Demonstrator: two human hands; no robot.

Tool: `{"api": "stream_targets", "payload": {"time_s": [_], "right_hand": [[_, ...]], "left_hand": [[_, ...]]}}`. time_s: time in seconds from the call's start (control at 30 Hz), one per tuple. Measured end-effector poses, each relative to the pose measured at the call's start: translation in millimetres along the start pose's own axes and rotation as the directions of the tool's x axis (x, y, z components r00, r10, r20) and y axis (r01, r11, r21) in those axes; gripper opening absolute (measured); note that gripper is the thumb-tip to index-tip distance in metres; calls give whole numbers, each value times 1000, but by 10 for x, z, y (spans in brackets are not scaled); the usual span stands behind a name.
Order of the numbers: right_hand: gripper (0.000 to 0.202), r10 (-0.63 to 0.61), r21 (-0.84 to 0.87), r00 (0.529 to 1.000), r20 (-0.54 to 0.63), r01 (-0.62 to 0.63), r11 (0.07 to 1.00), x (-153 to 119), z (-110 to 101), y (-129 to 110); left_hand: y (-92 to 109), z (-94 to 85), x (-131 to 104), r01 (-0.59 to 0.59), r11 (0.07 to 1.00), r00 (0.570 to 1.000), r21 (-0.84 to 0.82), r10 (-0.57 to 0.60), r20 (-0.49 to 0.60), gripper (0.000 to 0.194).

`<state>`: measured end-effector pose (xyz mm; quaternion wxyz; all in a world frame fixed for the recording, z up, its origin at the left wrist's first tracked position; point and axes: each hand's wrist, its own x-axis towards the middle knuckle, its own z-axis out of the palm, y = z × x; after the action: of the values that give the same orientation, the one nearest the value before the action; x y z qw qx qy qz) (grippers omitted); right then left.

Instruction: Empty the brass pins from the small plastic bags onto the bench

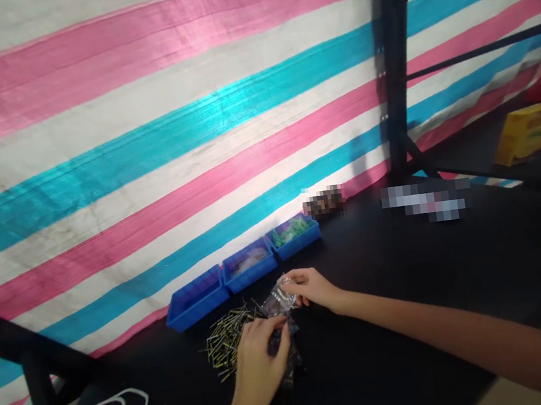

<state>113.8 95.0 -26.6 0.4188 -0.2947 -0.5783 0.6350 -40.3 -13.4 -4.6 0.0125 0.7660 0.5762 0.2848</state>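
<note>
My right hand (313, 290) pinches a small clear plastic bag (277, 301) by its upper right part. The bag is crinkled and shiny, and what is in it, if anything, I cannot make out. Close below the bag is my left hand (262, 356), its fingers curled and the thumb and forefinger brought together; whatever lies between them is too small to tell. To the left of that hand spreads a loose pile of thin yellow and silver sticks (226, 341), partly covered by it. More clear bags (293, 356) lie on the black table, partly hidden behind my left hand.
Behind the hands stand three blue trays: one bare inside (198, 312), one with clear pieces (232, 288), one with green pieces (300, 247). A white cable (134, 391) lies at lower left. A black post (392, 82) and yellow box (525, 132) are rightward.
</note>
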Motion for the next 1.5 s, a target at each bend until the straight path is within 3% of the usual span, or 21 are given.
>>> {"api": "stream_targets", "payload": {"time_s": [0.13, 0.23, 0.33, 0.43, 0.6, 0.8, 0.93, 1.13, 1.5], "right_hand": [[33, 29, -42, 997, 71, -26, 999, -35, -8, -42], [33, -18, -99, 986, 164, 35, 994, -80, 17, -75], [34, -47, -113, 961, 271, 80, 990, -111, 35, -97], [34, -27, -141, 951, 307, 74, 987, -121, 28, -111], [35, 27, -141, 944, 329, 21, 990, -129, 6, -132], [37, 8, -136, 937, 348, 42, 990, -112, -4, -98], [31, 25, -178, 951, 307, 32, 984, -104, -1, -85], [32, 66, -126, 955, 288, -31, 992, -96, 12, -83], [24, 32, -47, 958, 285, -20, 999, -90, -4, -115]], "left_hand": [[4, 34, -5, 145, 986, 977, -85, -156, -148, 29], [-16, 24, 8, 206, 970, 950, -133, -231, -209, 33], [-24, 4, 26, 169, 973, 965, -158, -196, -176, 21], [-10, 16, 42, 154, 952, 976, -265, -188, -107, 16], [19, 55, 55, 224, 864, 961, -451, -274, -48, 15], [34, 28, 68, 252, 804, 936, -538, -344, -76, 14], [19, 38, 69, 250, 799, 932, -547, -352, -88, 14], [-10, 85, 49, 249, 864, 930, -437, -339, -140, 18], [32, 68, 43, 214, 901, 932, -379, -304, -198, 17]]}}
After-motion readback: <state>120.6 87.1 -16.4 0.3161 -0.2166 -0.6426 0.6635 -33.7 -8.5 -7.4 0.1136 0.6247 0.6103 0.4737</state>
